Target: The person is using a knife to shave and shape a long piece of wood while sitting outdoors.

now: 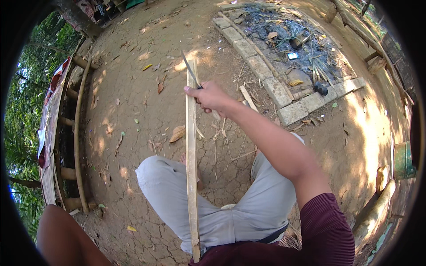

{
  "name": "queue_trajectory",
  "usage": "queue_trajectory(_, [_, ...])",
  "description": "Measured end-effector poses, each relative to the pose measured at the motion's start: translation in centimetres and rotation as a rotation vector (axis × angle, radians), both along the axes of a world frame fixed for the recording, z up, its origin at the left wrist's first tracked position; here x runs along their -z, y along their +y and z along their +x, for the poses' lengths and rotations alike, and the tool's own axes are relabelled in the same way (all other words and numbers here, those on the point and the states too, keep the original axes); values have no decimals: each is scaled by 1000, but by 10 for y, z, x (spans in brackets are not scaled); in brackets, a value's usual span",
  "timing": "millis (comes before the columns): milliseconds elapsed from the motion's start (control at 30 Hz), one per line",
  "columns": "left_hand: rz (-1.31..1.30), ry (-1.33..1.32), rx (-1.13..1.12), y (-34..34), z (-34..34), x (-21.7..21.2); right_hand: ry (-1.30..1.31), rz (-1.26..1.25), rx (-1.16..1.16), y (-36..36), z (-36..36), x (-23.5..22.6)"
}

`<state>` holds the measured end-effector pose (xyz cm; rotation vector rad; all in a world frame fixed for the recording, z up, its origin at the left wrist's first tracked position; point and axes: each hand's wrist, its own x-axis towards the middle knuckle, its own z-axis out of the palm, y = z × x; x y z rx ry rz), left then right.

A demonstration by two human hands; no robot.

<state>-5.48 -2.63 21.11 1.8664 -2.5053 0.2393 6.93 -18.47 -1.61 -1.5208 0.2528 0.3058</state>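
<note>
Toward 12 o'clock from the centre of the head view, the right hand (209,95) is closed around the handle of a knife with a slim grey metal blade (189,68), slanting toward 11 o'clock across the far end of a long, flat, pale wooden strip (191,142). The strip reaches 6 o'clock, at the waist. The left hand is out of sight; its grip cannot be told. Trimming seems under way; next calls for a steady strip and controlled blade.

I record open passage over the ground (117,88) left of the slat (191,146). Obstructions: the knife (189,66) at the slat's far end, the right forearm (266,128) from the right, brick edging (259,66) beyond it.
</note>
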Motion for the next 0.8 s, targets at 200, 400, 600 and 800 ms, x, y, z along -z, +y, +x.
queue_trajectory(200, [-63, -27, 23, 4, 2, 1, -46, 12, 35, -3, -12, -15])
queue_trajectory(400, [-866, 3, -93, 47, 24, -19, -32, 140, 130, -22, -25, -35])
queue_trajectory(600, [-688, 1609, -1050, 44, 71, 130, -115, 343, 118, -18, -20, -47])
queue_trajectory(800, [38, 2205, -1008, 34, 73, 161, -122, 278, 123, -8, -13, -39])
